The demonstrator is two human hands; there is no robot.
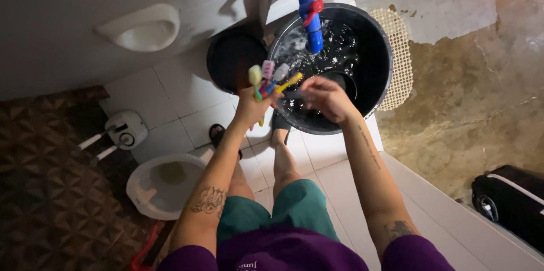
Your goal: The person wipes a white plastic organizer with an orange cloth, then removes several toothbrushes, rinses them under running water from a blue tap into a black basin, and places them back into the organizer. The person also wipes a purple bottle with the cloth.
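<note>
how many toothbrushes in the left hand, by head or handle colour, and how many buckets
Left hand holds a bunch of toothbrushes:
pale green head: 1
pink head: 1
white head: 1
yellow handle: 1
Black buckets: 2, the water-filled one under the blue tap, and a smaller one beside it.
Total: 6; more brushes may be hidden.

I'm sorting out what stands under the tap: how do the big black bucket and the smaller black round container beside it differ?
The big black bucket is wider than the smaller black container. The bucket sits right under the blue tap and holds splashing water; the container stands off to its left, and no water shows in it. The right hand reaches over the bucket, while the left hand, gripping the toothbrushes, is over the container's near edge. Both are round, black and on the floor.
</note>
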